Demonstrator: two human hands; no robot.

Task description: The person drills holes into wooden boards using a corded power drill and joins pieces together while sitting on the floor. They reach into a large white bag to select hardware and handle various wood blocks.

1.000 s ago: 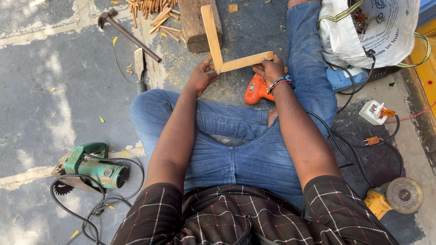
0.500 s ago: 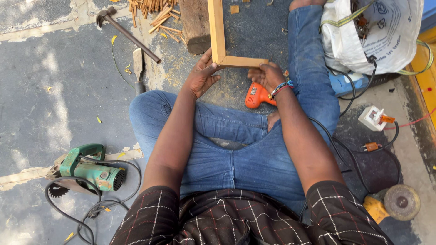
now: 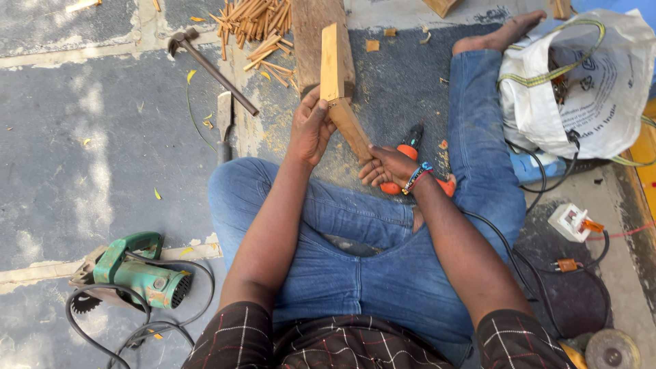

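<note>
I sit cross-legged on the ground in blue jeans. Both hands hold an L-shaped piece made of two joined wooden strips (image 3: pixel 332 65), raised in front of me. My left hand (image 3: pixel 309 130) grips it at the corner joint. My right hand (image 3: pixel 387 166), with a beaded bracelet at the wrist, holds the lower end of the angled strip. An orange power drill (image 3: pixel 410 149) lies on the ground just behind my right hand, partly hidden by it.
A thick wooden block (image 3: pixel 316 27) and a pile of wood splinters (image 3: pixel 256 27) lie ahead. A hammer (image 3: pixel 212 68) and a chisel (image 3: pixel 224 123) lie to the left. A green circular saw (image 3: pixel 137 273) sits lower left. White bag (image 3: pixel 581 82), power socket (image 3: pixel 570 222) and grinder disc (image 3: pixel 611 350) are right.
The joined wooden piece was lying near the ground with one strip across; both hands have lifted and turned it, so one strip now points away and the other slants toward my right hand.
</note>
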